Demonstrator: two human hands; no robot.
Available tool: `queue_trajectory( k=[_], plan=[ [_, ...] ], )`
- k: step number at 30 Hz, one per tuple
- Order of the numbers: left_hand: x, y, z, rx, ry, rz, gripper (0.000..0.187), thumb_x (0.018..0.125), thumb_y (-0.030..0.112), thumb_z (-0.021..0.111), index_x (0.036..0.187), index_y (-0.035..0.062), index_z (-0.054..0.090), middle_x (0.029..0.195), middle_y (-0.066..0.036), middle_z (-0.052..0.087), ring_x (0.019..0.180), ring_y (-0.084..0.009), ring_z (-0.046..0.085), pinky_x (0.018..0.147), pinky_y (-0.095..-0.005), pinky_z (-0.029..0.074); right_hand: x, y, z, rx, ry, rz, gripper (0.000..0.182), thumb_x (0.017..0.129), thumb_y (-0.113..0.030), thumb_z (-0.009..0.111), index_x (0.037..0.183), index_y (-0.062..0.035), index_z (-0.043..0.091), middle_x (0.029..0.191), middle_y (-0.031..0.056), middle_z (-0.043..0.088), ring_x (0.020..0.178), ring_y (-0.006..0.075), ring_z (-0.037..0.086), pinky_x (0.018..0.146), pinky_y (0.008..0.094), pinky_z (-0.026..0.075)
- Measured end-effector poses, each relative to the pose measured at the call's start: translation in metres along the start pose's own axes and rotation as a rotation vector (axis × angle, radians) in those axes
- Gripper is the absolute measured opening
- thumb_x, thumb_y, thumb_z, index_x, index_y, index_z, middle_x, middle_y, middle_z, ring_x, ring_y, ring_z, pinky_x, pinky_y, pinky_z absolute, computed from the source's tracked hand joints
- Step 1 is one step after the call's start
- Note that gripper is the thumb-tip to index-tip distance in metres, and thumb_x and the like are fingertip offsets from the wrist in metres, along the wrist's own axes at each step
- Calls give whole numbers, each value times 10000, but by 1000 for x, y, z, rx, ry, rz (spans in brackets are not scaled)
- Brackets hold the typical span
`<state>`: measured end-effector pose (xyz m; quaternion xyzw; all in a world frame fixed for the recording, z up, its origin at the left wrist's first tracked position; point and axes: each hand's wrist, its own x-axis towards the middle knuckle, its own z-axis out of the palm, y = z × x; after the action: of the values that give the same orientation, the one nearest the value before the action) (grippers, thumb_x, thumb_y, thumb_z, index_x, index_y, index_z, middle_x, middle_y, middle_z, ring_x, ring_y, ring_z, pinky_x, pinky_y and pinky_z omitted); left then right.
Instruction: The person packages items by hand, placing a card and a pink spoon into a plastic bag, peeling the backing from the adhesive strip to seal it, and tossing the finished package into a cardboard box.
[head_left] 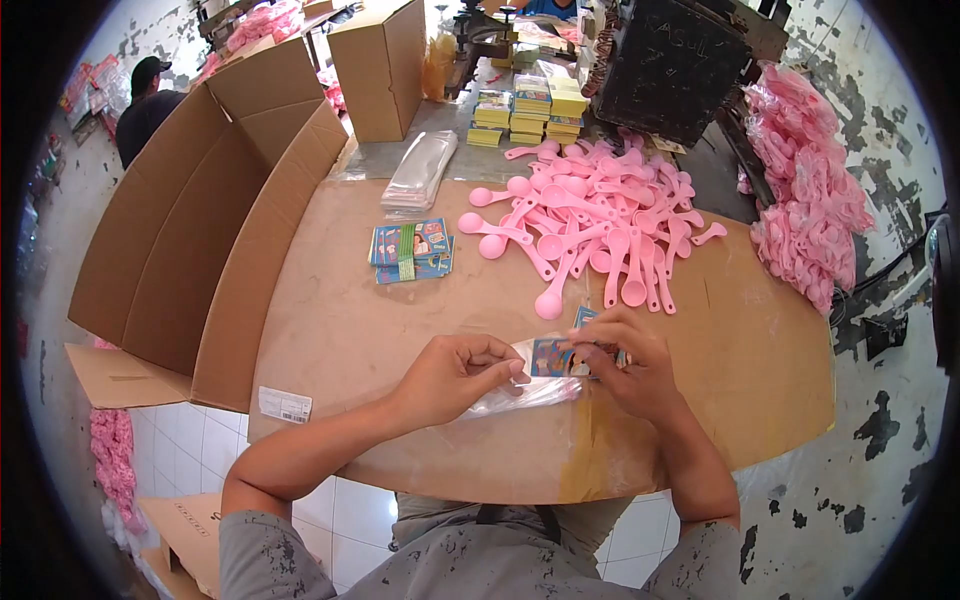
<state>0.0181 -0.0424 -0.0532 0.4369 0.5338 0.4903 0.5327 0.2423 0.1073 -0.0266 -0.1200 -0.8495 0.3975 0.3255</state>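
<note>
My left hand [452, 376] has its thumb and fingers pinched at the edge of a clear plastic bag just above the tabletop. My right hand [640, 368] grips a small blue printed card [549, 358], whose left end lies at the bag's opening; another bit of blue card shows above the fingers. Under both hands lie more clear plastic bags [535, 394]. Beyond them is a large pile of pink measuring spoons [610, 205]. To its left sit bundled blue cards [428, 240] with a green band, and behind these a stack of flat clear bags [420, 172].
An open cardboard box [235, 270] stands along the left edge of the cardboard-covered table [330, 350]. Stacked cards [530, 105] and a dark machine [670, 70] are at the back. Pink bagged items [805, 190] are heaped at right. Another person [150, 105] is at far left.
</note>
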Motion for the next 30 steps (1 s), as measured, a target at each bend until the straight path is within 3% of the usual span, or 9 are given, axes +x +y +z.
queue_trajectory(
  k=[4, 7, 13, 16, 19, 22, 25, 28, 30],
  plan=[
    [-2, -1, 2, 55, -47, 21, 212, 1051, 110, 644, 1168, -61, 688, 1044, -119, 775, 985, -133, 730, 858, -274, 592, 2, -2, 1, -36, -168, -14, 257, 883, 39, 737, 1122, -52, 758, 981, 85, 689, 826, 194, 676, 726, 305, 540],
    [-6, 1, 4, 302, -100, 145, 219, 1049, 102, 643, 1191, -58, 689, 1050, -122, 778, 1002, -128, 729, 850, -278, 600, 5, -12, 13, -53, -117, 75, 230, 880, 32, 738, 1096, -44, 754, 970, 90, 687, 816, 209, 669, 728, 322, 538],
    [-5, 8, 7, 203, -7, 71, 215, 1044, 90, 648, 1188, -62, 694, 1051, -118, 778, 990, -122, 727, 844, -284, 603, 5, 1, 3, -24, -147, -14, 205, 887, -27, 761, 1091, -33, 736, 959, 104, 693, 850, 220, 696, 754, 329, 552],
    [-6, -3, 10, 237, -31, 117, 231, 1028, 136, 686, 1170, -44, 707, 976, -113, 781, 883, -118, 739, 770, -301, 611, 3, -6, 15, -37, -154, 45, 250, 898, -47, 769, 1143, -31, 719, 973, 99, 705, 853, 201, 706, 741, 302, 551],
    [-7, 0, 11, 214, -71, 109, 228, 1032, 136, 681, 1174, -42, 695, 973, -113, 778, 881, -112, 733, 747, -297, 602, -4, -9, 29, -2, -41, 192, 318, 909, -64, 776, 1216, -34, 696, 1005, 102, 719, 845, 174, 706, 716, 276, 546],
    [-6, 1, 7, 218, -75, -2, 237, 1053, 117, 647, 1227, -45, 639, 1059, -98, 768, 934, -85, 702, 744, -248, 569, -2, -11, 24, 314, 102, 372, 393, 923, -105, 779, 1293, -40, 666, 1043, 120, 728, 851, 183, 710, 740, 280, 551],
    [-3, -3, 7, 36, 31, 112, 213, 1057, 101, 635, 1214, -43, 626, 1066, -101, 764, 938, -76, 694, 736, -243, 563, -7, -8, 25, 199, 78, 281, 349, 941, -134, 765, 1272, -52, 690, 1042, 99, 732, 894, 177, 704, 780, 301, 554],
    [-6, 1, 6, -56, 43, 39, 227, 1052, 91, 642, 1222, -58, 639, 1013, -102, 765, 927, -101, 708, 768, -270, 578, -5, -12, 26, -37, -134, 48, 280, 954, -139, 742, 1221, -58, 720, 1030, 78, 723, 952, 181, 696, 814, 326, 550],
    [-6, -2, 7, 8, 52, 79, 228, 1057, 93, 633, 1229, -55, 633, 1007, -102, 762, 921, -98, 704, 762, -268, 575, 1, -10, 19, -21, -230, -11, 245, 957, -142, 727, 1187, -56, 732, 1053, 81, 712, 962, 201, 694, 825, 343, 551]
  ],
)
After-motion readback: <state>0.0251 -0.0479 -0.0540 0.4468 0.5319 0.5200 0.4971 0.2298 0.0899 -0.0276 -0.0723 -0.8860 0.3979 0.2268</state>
